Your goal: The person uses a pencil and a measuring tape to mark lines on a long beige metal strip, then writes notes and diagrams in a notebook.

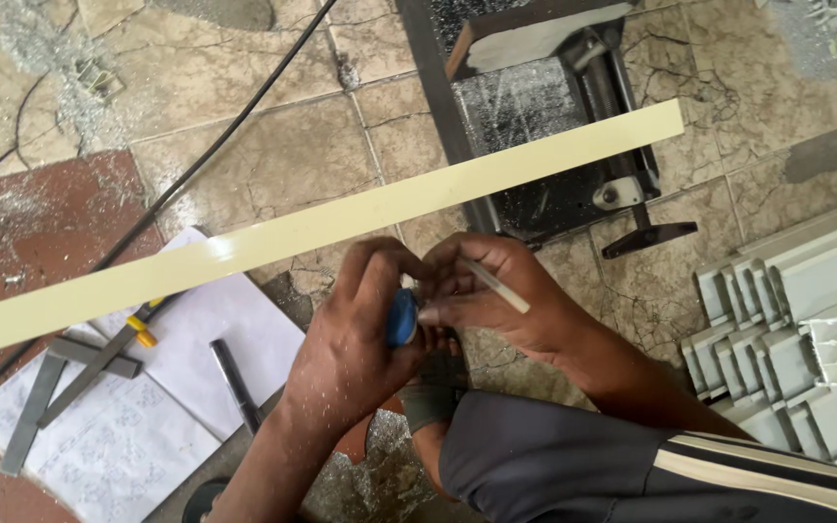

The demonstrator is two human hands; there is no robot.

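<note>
A long cream strip crosses the tiled floor, its long axis rising from lower left to upper right; white ruled sheets lie beneath its left part. Below the strip's middle, the left hand curls closed around a small blue object; the right hand pinches a thin pale pencil, pointing down-right.

A long cream strip bars the way ahead; bare tiled floor lies open beyond it.

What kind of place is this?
Probably a metal or frame-making workshop. A long cream strip crosses a cracked tile floor dusted with shavings, beside a cutting machine and stacked grey profiles.
</note>
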